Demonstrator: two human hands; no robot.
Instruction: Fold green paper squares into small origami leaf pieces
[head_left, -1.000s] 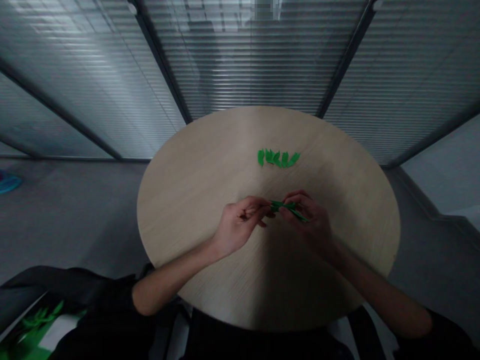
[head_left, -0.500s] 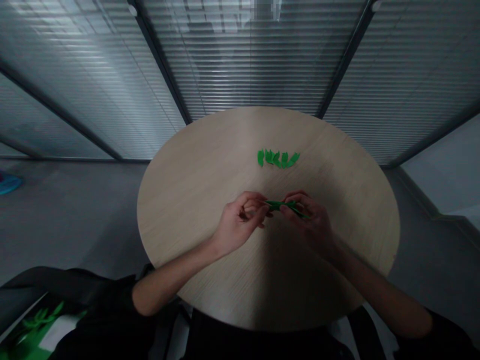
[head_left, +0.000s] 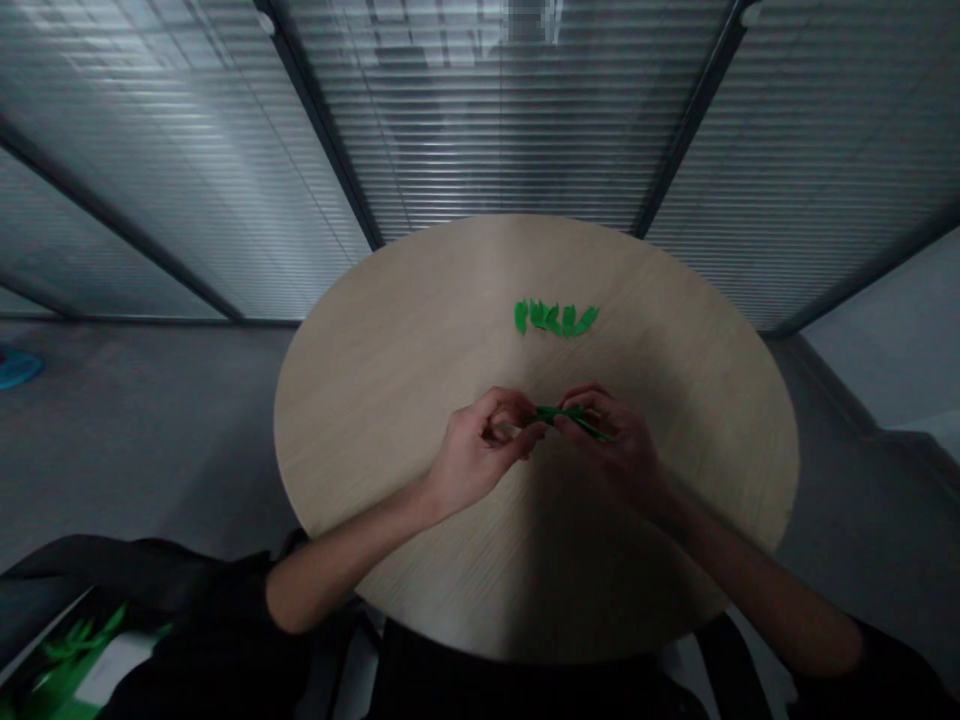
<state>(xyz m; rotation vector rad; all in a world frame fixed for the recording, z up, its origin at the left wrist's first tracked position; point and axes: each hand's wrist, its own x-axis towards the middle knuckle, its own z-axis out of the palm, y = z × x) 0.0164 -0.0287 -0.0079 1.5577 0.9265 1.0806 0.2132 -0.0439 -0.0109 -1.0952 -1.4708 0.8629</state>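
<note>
Over the round wooden table (head_left: 390,380), my left hand (head_left: 476,450) pinches one end of a thin green leafy piece (head_left: 550,412), which looks like an artificial plant part. My right hand (head_left: 626,445) grips the other end, where narrow green strips stick out past the fingers. Parts of the piece are hidden behind my fingertips, so its exact kind does not show. Beyond my hands, several small bright green leaf-shaped pieces (head_left: 521,316) lie in a row on the tabletop.
At lower left, an open container or bag holds more green leafy pieces (head_left: 79,640) and a white card (head_left: 116,668). Glass panels with blinds (head_left: 502,150) stand just behind the table. A blue object (head_left: 19,366) lies on the floor at far left.
My left fingers have shifted slightly on the green piece, the thumb moving right. Both hands stay near the same place, and the row of leaf pieces has not moved.
</note>
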